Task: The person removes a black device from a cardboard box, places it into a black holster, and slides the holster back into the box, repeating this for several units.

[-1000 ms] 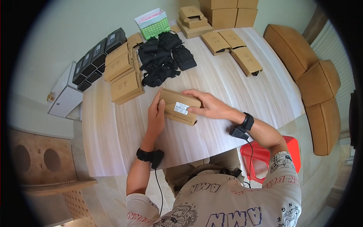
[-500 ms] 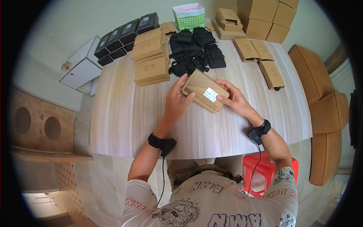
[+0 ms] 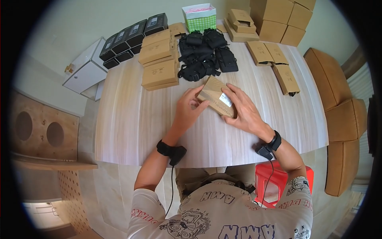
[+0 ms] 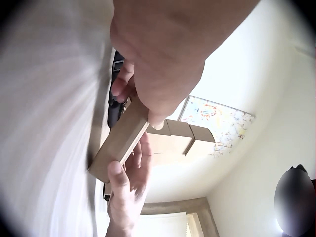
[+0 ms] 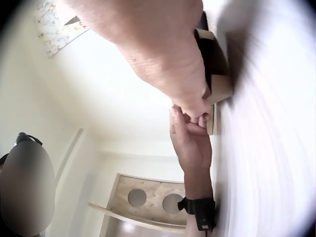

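Note:
A brown cardboard box (image 3: 215, 95) with a white label is held between both hands above the near part of the table. The left hand (image 3: 189, 110) pinches its left end between thumb and fingers. Across the right end lies the right hand (image 3: 247, 113), fingers over the label's edge and thumb at the near side. In the left wrist view, the right hand (image 4: 129, 197) grips the lower end of the box (image 4: 121, 138). The right wrist view shows an open, dark end of the box (image 5: 220, 88) beside the right hand (image 5: 163, 54), with the left hand (image 5: 193, 148) beyond.
Black pouches and straps (image 3: 201, 55) lie beyond the box. Stacked brown boxes (image 3: 160, 73) and black boxes (image 3: 135, 34) stand left. Several brown boxes (image 3: 285, 79) lie right, near large cartons (image 3: 274, 20). A green checked bag (image 3: 200, 22) stands at the back.
The head view has shifted, with the table's contents now further right. The right hand has moved further over the box and covers part of the label. The box has turned slightly.

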Available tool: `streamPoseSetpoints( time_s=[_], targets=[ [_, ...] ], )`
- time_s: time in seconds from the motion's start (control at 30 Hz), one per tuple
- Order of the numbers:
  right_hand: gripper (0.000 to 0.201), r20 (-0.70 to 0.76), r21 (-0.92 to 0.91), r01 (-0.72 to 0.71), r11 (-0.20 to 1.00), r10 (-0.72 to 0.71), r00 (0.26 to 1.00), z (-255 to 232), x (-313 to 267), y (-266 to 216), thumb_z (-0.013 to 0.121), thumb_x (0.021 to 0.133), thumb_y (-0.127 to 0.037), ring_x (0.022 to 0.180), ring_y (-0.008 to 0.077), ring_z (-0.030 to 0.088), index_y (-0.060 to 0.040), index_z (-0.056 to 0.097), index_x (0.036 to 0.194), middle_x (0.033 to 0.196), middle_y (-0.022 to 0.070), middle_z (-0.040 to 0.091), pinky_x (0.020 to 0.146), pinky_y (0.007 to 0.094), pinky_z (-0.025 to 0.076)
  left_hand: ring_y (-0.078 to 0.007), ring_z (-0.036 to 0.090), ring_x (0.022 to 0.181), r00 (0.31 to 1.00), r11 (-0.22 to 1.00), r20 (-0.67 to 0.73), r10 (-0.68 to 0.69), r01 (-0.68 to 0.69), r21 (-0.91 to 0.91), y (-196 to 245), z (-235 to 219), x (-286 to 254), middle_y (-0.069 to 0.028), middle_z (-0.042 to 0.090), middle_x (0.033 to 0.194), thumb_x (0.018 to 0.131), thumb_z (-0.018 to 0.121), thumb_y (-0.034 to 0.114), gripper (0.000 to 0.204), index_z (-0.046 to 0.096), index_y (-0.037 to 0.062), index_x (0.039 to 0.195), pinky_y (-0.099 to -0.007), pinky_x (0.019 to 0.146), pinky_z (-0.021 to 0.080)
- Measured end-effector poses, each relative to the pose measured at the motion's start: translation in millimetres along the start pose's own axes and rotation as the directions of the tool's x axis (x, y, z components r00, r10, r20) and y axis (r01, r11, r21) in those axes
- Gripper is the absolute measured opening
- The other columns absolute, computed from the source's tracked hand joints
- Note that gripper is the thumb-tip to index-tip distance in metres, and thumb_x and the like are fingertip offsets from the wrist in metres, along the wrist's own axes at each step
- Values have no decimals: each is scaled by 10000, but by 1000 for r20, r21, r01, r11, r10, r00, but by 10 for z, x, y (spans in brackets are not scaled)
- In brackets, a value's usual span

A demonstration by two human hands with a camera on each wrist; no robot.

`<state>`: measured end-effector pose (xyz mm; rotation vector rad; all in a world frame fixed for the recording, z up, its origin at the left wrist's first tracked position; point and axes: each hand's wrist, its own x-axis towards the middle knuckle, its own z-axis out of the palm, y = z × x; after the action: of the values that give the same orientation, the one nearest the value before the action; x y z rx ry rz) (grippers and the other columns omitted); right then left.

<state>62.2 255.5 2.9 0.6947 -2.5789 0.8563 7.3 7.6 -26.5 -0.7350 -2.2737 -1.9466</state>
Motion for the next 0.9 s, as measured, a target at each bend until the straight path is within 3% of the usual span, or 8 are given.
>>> streamPoseSetpoints(
  time_s=[0.13, 0.2, 0.33, 0.57, 0.67, 0.77, 0.83, 0.9],
  targets=[
    [792, -52, -181, -155, 971, 147, 988, -167, -44, 207, 800, 779, -275, 1317, 437, 577, -4, 532, 1473, 1499, 263, 534, 1106, 491, 494, -162, 677, 908, 998, 985, 9, 55, -56, 164, -17, -2, 11, -106, 636, 1226, 960, 743, 11, 367, 673, -14, 1319, -259, 720, 559],
    [715, -5, -222, -371, 902, 380, 925, -349, -40, 283, 784, 798, -302, 1258, 428, 614, 5, 572, 1408, 1422, 243, 586, 1056, 495, 524, -147, 666, 929, 999, 987, 28, 33, -38, 159, -10, 4, 7, -100, 635, 1243, 972, 716, -2, 335, 678, -16, 1304, -253, 751, 550],
    [687, -138, -448, -467, 762, 457, 879, -514, -116, 675, 803, 801, -325, 1181, 409, 651, 9, 607, 1367, 1344, 219, 630, 1019, 486, 547, -132, 645, 941, 1000, 987, 30, -9, 4, 163, -24, 3, -8, -91, 636, 1264, 985, 690, -9, 271, 686, -16, 1256, -244, 780, 529],
    [542, -260, -555, -572, 604, 527, 809, -672, -92, 835, 838, 812, -366, 1129, 369, 678, -1, 706, 1192, 1186, 184, 709, 972, 475, 536, -130, 635, 920, 998, 980, 59, 0, -12, 196, -37, 1, -11, -89, 639, 1266, 978, 691, -10, 250, 688, -13, 1228, -247, 775, 521],
    [525, -292, -583, -600, 548, 549, 784, -654, -76, 914, 844, 808, -371, 1119, 356, 682, -13, 714, 1169, 1174, 175, 715, 947, 461, 534, -115, 625, 840, 995, 973, 58, 81, -92, 211, -61, 6, -8, -94, 627, 1242, 955, 683, -59, 249, 691, -15, 1200, -218, 656, 489],
    [555, -326, -594, -613, 521, 540, 776, -639, -89, 1021, 862, 811, -413, 1130, 347, 678, -18, 713, 1172, 1158, 168, 721, 945, 457, 527, -113, 624, 838, 995, 974, 70, 71, -84, 209, -35, 2, -17, -94, 625, 1242, 953, 683, -63, 254, 691, -14, 1202, -218, 657, 489],
    [582, -354, -581, -607, 542, 504, 788, -628, -108, 1084, 870, 809, -442, 1130, 347, 676, -15, 711, 1171, 1162, 168, 719, 944, 459, 525, -129, 629, 904, 997, 975, 74, 1, -18, 222, -4, -4, -21, -89, 639, 1261, 965, 690, -26, 250, 692, -21, 1215, -245, 784, 523],
    [610, -382, -570, -599, 562, 464, 799, -660, -121, 1109, 879, 806, -472, 1129, 346, 675, -12, 710, 1170, 1165, 168, 718, 944, 460, 522, -129, 628, 902, 997, 975, 73, 2, -19, 221, -3, -3, -24, -89, 639, 1260, 964, 691, -25, 251, 692, -21, 1216, -245, 785, 524]
  ],
)
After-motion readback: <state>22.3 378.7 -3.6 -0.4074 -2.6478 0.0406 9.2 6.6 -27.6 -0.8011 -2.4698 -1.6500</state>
